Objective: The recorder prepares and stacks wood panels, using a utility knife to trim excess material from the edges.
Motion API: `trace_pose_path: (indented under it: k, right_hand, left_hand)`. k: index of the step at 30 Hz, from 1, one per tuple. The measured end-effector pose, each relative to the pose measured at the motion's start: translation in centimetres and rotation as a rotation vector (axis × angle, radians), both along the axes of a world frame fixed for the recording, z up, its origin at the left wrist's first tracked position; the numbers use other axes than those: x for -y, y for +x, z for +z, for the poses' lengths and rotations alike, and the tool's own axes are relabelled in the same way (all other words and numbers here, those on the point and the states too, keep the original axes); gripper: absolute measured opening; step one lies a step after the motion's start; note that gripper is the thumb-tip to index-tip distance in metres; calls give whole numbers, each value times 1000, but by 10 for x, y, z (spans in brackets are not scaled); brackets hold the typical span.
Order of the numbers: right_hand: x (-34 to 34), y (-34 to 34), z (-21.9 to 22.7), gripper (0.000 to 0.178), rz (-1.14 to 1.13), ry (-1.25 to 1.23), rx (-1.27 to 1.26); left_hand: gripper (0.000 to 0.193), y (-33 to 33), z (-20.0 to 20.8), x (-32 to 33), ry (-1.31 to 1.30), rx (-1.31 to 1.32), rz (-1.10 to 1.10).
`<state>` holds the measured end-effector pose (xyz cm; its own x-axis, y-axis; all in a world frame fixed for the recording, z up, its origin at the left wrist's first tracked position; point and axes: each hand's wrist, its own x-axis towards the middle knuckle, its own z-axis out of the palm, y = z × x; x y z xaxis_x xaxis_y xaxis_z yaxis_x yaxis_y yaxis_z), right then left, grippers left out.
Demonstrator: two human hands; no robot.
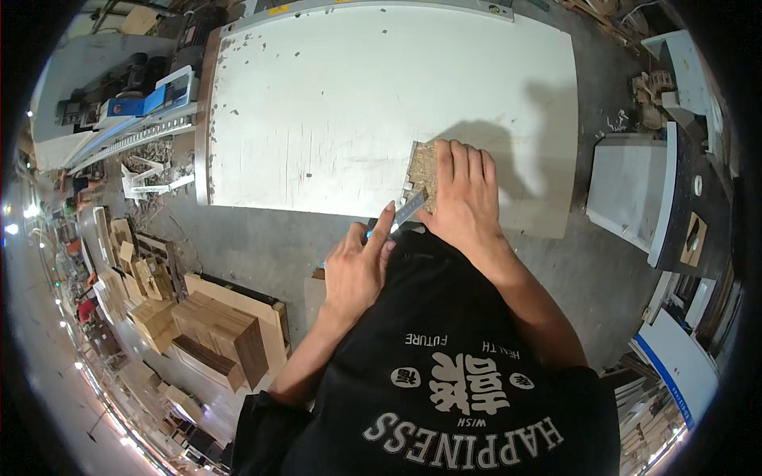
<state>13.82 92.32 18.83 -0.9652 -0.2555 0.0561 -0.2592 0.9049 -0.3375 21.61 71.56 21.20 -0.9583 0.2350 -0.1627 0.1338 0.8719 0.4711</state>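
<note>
My left hand (357, 262) is closed around a utility knife, its index finger stretched along the tool toward the blade. The wide metal blade (409, 208) points up and to the right, against the ragged lower left edge of a small piece of chipboard (423, 164). My right hand (468, 186) holds that piece at the near edge of the white tabletop (341, 103), fingers laid over its right side and thumb near the blade. Light chips show along the piece's left edge. The knife's handle is mostly hidden by my left hand.
A metal level (365, 8) lies along the table's far edge. Stacked brown boards (222, 329) stand on the floor at the lower left. Metal rails (131, 143) are left of the table, and a dark cabinet with a white edge (686, 198) stands to the right.
</note>
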Motion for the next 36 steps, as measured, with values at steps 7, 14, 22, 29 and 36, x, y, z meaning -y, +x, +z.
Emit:
trace_pose_path:
  k: [7,14,22,29,36]
  right_hand:
    - [-1,1,-3,103,7,9,-2]
    - [-1,1,-4,102,3,15,-3]
    - [-1,0,-1,100,11,36,29]
    - [-3,1,-2,99,11,11,45]
    - [-1,8,-2,101,15,-21,36]
  left_hand:
    - [56,7,-9,1,-31,-16,0]
    - [55,1,-9,3,-92,-12,18]
    - [54,-11,-9,9,-124,-57,-30]
    - [51,-51,-13,3,-137,-115,-50]
    - [43,-110,-22,8,-139,-225,95]
